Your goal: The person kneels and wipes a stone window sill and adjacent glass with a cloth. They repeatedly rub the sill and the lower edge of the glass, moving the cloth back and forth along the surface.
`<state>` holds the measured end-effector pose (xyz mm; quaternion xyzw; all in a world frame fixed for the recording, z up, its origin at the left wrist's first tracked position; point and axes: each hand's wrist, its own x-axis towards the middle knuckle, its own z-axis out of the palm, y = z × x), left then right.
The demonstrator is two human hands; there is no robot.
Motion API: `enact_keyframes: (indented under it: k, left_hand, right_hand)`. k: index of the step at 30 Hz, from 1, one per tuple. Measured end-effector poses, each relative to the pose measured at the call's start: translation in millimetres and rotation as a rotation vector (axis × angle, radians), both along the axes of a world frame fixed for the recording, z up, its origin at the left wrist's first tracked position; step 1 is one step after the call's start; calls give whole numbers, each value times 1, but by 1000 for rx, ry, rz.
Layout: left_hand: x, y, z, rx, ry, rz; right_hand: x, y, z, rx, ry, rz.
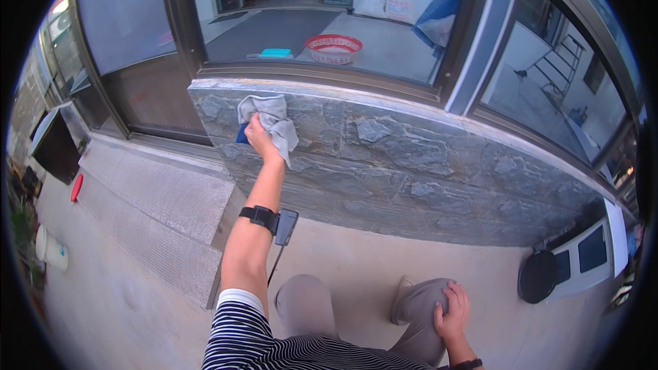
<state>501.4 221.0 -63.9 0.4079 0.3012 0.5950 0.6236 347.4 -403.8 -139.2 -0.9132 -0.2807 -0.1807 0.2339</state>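
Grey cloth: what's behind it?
Stone wall shows around the cloth; something blue peeks out at its left edge. Whatever the cloth and left hand cover can't be seen.

The head-worn fisheye looks down and ahead: striped shirt (301, 354) close at six o'clock, stone wall (404, 164) farther, mid-view.

- Red basket (345, 55) with a pale inside, beyond the window frame (322, 80)
- Flat turquoise item (276, 53), just left of it
- Pale sack (399, 3) with red print, by the white wall indoors
- Blue sheeting (442, 10), right of the sack
- White bucket (52, 249), far left
- Black round object (537, 277), lower right
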Motion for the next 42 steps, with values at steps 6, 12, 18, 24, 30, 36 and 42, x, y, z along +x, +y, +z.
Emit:
enact_keyframes:
  k: [6,12,18,24,30,36,42]
  left_hand:
    - [25,-188,-54,897,641,-295]
    - [-20,-287,-88,581,533,-1336]
    - [-147,-346,-57,43,462,-1902]
    - [-197,-378,-44,-312,379,-1811]
    - [-206,-369,-21,26,640,-1966]
    - [-126,-332,48,1473,721,-1351]
    - [23,-338,135,2103,695,-426]
  right_hand:
    - [-1,11,2,-2,25,30]
    - [-9,13,1,12,42,29]
    - [-3,-3,34,-55,256,144]
    - [-23,32,50,427,620,414]
    - [-19,33,18,941,965,360]
    - [15,-14,27,1354,967,69]
    - [96,-28,46,1304,516,-53]
